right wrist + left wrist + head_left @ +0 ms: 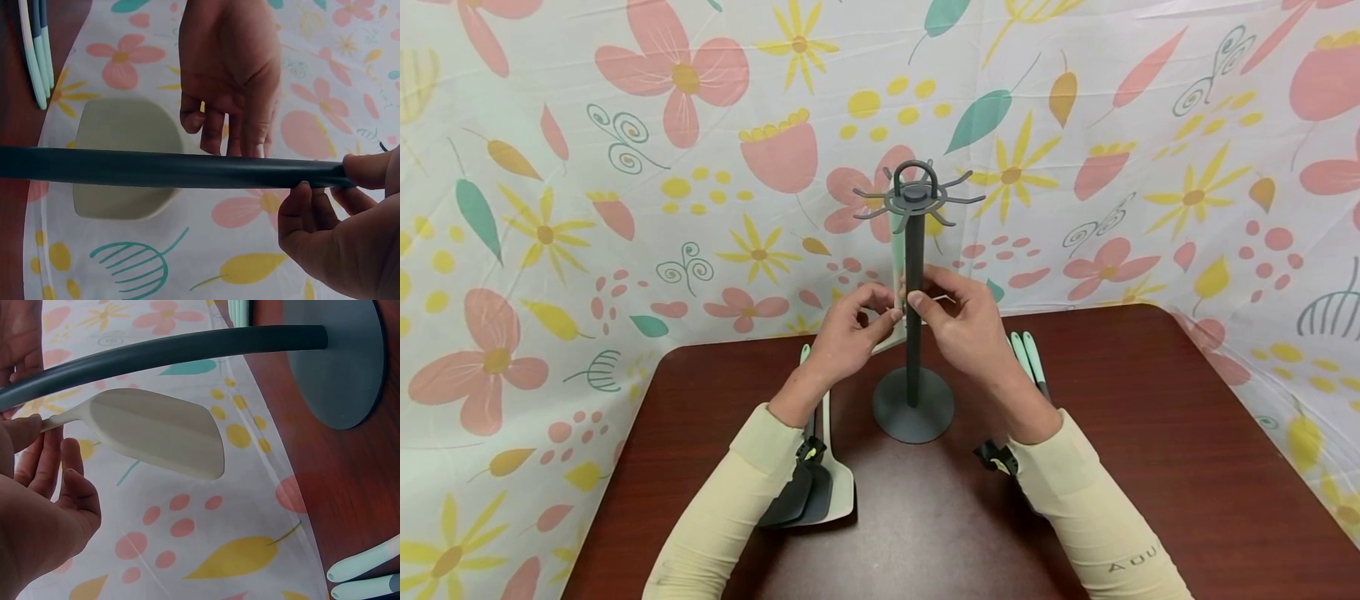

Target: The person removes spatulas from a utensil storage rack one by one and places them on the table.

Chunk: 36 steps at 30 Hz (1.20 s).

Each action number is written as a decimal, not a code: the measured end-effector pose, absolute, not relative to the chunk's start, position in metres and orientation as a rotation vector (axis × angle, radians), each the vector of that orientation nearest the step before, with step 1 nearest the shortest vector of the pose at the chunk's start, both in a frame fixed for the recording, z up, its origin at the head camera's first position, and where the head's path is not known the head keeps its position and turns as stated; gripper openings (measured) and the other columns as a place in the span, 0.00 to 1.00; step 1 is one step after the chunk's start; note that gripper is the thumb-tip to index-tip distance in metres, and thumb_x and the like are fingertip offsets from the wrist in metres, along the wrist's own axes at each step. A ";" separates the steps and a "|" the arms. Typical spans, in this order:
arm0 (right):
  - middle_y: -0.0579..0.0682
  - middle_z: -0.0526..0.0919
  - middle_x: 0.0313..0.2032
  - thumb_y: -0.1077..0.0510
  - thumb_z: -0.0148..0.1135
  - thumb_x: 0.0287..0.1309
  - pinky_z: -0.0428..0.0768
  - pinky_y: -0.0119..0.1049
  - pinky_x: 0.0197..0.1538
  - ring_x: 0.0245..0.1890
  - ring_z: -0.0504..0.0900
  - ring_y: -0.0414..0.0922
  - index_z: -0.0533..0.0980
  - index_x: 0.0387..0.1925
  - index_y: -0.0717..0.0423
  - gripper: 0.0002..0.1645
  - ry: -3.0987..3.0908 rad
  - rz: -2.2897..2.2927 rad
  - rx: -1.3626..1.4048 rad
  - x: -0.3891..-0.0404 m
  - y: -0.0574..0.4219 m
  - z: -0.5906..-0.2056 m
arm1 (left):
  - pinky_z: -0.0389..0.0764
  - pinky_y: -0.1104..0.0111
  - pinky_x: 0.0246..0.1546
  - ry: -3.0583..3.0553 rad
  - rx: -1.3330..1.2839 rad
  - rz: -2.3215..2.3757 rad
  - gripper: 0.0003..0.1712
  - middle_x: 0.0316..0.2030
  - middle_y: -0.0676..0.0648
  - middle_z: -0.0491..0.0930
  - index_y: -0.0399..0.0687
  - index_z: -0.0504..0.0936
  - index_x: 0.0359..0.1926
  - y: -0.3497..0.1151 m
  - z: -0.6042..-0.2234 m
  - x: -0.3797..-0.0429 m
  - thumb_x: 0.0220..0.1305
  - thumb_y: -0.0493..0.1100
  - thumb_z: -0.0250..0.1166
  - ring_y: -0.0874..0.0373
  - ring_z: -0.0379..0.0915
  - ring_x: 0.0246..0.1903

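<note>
A dark grey utensil stand [913,333] rises upright from its round base, with a ring of hooks and a loop handle on top. My right hand [958,321] grips its pole between thumb and fingers, about halfway up. Behind the pole is a cream turner [156,431], blade down, with a mint handle [897,250] reaching up near the hooks. My left hand [853,329] pinches the turner just above its blade, as the left wrist view shows. Whether the handle's top hangs on a hook is hidden behind the pole and ring.
Left of the stand lie several utensils, among them a cream spatula [842,492] and dark-headed ones [816,492], partly under the left forearm. Mint-handled utensils [1028,354] lie to the right, mostly behind the right forearm. A flowered cloth [760,167] hangs behind the brown table [1150,400].
</note>
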State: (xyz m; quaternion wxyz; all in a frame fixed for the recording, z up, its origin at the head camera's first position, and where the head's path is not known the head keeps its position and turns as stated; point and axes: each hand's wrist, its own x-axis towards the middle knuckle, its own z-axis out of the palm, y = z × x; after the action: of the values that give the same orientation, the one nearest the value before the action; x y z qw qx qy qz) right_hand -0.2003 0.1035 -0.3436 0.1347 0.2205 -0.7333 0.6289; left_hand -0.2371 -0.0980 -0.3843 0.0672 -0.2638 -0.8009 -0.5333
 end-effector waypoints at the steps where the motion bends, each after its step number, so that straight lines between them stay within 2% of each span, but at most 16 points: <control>1: 0.60 0.87 0.43 0.62 0.64 0.75 0.84 0.34 0.47 0.44 0.85 0.50 0.85 0.57 0.58 0.14 -2.128 1.822 0.638 -0.200 0.103 -0.343 | 0.74 0.61 0.39 -2.414 -0.791 -1.606 0.06 0.39 0.52 0.83 0.51 0.84 0.51 -0.098 -0.384 -0.237 0.77 0.43 0.66 0.57 0.76 0.40; 11: 0.57 0.87 0.42 0.62 0.64 0.74 0.84 0.34 0.46 0.42 0.85 0.49 0.85 0.58 0.57 0.15 -2.147 1.799 0.626 -0.199 0.104 -0.343 | 0.72 0.61 0.38 -2.361 -0.788 -1.627 0.05 0.38 0.50 0.83 0.50 0.84 0.49 -0.102 -0.383 -0.238 0.77 0.43 0.67 0.55 0.77 0.40; 19: 0.59 0.87 0.42 0.62 0.64 0.74 0.84 0.33 0.45 0.42 0.85 0.49 0.85 0.58 0.57 0.15 -2.147 1.787 0.622 -0.199 0.104 -0.343 | 0.71 0.59 0.37 -2.339 -0.782 -1.644 0.04 0.33 0.47 0.83 0.49 0.84 0.47 -0.103 -0.382 -0.239 0.76 0.43 0.68 0.47 0.78 0.37; 26: 0.57 0.87 0.42 0.62 0.65 0.74 0.84 0.34 0.45 0.42 0.84 0.49 0.85 0.57 0.57 0.14 -2.146 1.797 0.620 -0.199 0.104 -0.344 | 0.73 0.58 0.36 -2.306 -0.787 -1.677 0.04 0.36 0.48 0.83 0.49 0.85 0.47 -0.104 -0.380 -0.240 0.76 0.43 0.67 0.46 0.79 0.37; 36: 0.56 0.87 0.42 0.62 0.64 0.74 0.84 0.34 0.45 0.42 0.85 0.49 0.85 0.58 0.57 0.15 -2.156 1.779 0.618 -0.199 0.104 -0.343 | 0.74 0.60 0.38 -2.305 -0.760 -1.684 0.05 0.40 0.49 0.84 0.49 0.85 0.48 -0.107 -0.380 -0.242 0.76 0.43 0.68 0.53 0.79 0.39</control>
State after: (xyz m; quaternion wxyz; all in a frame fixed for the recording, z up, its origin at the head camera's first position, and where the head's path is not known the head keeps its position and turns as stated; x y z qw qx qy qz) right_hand -0.1993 0.1040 -0.3427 0.1390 0.2138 -0.7459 0.6153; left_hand -0.2424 -0.1067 -0.3803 0.0936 -0.2561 -0.7768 -0.5676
